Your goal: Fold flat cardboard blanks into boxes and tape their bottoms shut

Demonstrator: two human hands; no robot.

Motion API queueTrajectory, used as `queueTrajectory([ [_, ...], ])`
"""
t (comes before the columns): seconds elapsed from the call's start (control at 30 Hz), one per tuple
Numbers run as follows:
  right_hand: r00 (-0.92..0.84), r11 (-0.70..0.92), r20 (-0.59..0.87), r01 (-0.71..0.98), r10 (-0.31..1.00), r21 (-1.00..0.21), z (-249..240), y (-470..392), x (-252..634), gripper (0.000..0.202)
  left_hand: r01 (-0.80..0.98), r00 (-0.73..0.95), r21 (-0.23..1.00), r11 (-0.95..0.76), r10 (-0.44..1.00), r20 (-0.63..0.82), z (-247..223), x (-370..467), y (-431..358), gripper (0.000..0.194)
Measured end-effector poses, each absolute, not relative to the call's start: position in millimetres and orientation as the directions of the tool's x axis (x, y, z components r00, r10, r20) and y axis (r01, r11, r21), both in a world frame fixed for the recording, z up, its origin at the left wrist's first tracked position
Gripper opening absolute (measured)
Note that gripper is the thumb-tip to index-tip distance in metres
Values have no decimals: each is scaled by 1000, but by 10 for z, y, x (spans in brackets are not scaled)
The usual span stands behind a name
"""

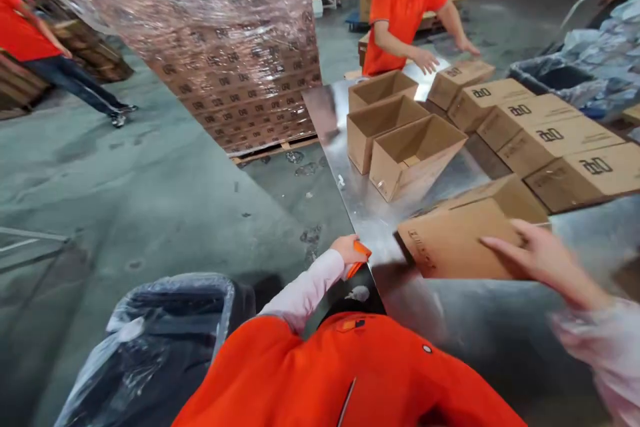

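My left hand (349, 250) is closed around a small orange object (359, 259) at the near edge of the metal table; its kind is hard to make out. On the right, my right hand (543, 257) grips an open cardboard box (460, 240), with fingers stretched along its side panel. That box stands tilted on the tabletop, its opening facing away from me, printed marks on its left part. Just beyond it are three open cardboard boxes (417, 147), upright and close together. Several closed boxes (555, 137) with black printing form a row to their right.
A metal table (400, 227) runs away from me. Across it, a co-worker in orange (400, 7) reaches over the boxes. Wrapped cartons (240, 80) stand stacked on a pallet at left. A lined bin (165, 347) is by my left side; another person (65, 67) walks far left.
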State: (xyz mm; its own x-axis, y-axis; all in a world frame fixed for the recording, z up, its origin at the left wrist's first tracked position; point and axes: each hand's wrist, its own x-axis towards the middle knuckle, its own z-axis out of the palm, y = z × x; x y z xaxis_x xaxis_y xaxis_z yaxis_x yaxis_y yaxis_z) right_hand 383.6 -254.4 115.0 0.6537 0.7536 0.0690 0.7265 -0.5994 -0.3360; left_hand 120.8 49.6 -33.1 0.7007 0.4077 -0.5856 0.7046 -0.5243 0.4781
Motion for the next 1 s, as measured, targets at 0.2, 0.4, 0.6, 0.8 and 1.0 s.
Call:
queueTrajectory([
  [0.2,503,-515,-129,854,854,-78,601,-134,3994,14,821,569,467,-329,542,-619,-491,617,717,77],
  [0.4,487,-475,69,869,871,-137,678,1037,4344,33,883,463,400,-248,606,-647,-579,167,799,69],
  [0.6,497,-432,307,864,811,-259,620,618,4051,66,824,561,361,-436,540,-628,-471,458,758,63],
  [0.8,979,-879,182,163,89,-447,206,-2963,3319,39,445,766,319,-837,171,-620,-388,1001,212,65],
  [1.0,344,-343,-125,-939,-931,-31,104,-6261,866,92,-31,738,332,-943,-246,-629,73,1605,-1250,70],
])
